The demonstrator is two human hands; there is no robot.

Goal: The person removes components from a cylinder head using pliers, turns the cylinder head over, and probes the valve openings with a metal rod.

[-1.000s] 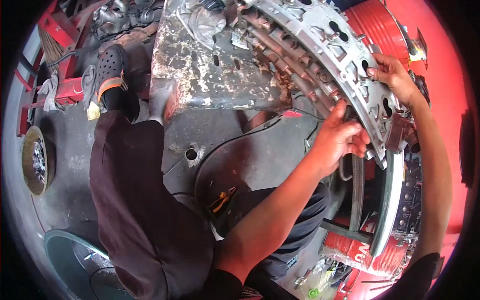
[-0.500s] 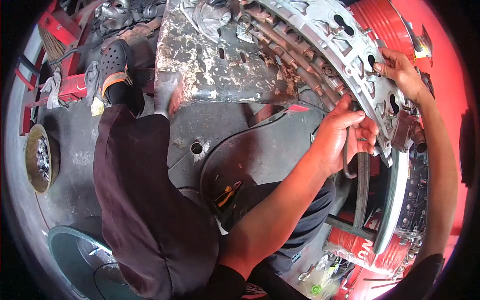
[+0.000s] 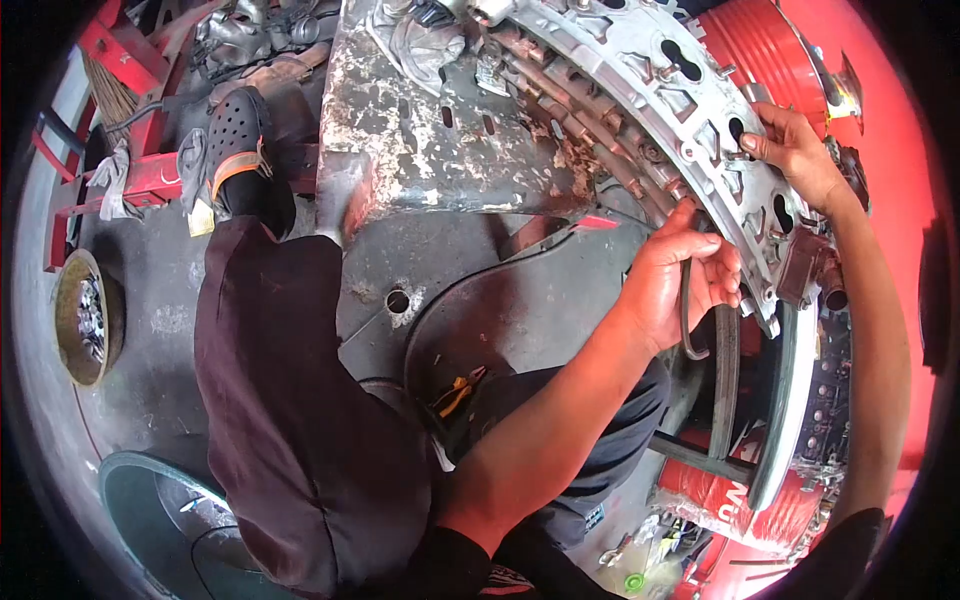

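Note:
A silvery engine cylinder head (image 3: 655,105) with rows of ports and studs stands tilted at the upper right, a brownish shaft (image 3: 600,135) running along its near side. My left hand (image 3: 680,280) is closed around a dark bent rod that looks like an Allen key (image 3: 687,315); its short bent end points down below the palm. The index finger reaches up to the shaft side of the head, and what it touches there is hidden. With the thumb on the face and fingers at the far edge, my right hand (image 3: 795,155) grips the cylinder head.
A worn metal bench (image 3: 440,150) with a grey rag (image 3: 415,50) stands ahead. Pliers (image 3: 458,392) lie on the floor between my legs. A bowl of metal parts (image 3: 85,318) and a green tub (image 3: 130,500) sit at left; red drums (image 3: 770,60) stand at right.
My left hand and the Allen key have shifted slightly left, with the key's angle a little different. The right hand keeps its grip on the cylinder head. The whole view has moved slightly.

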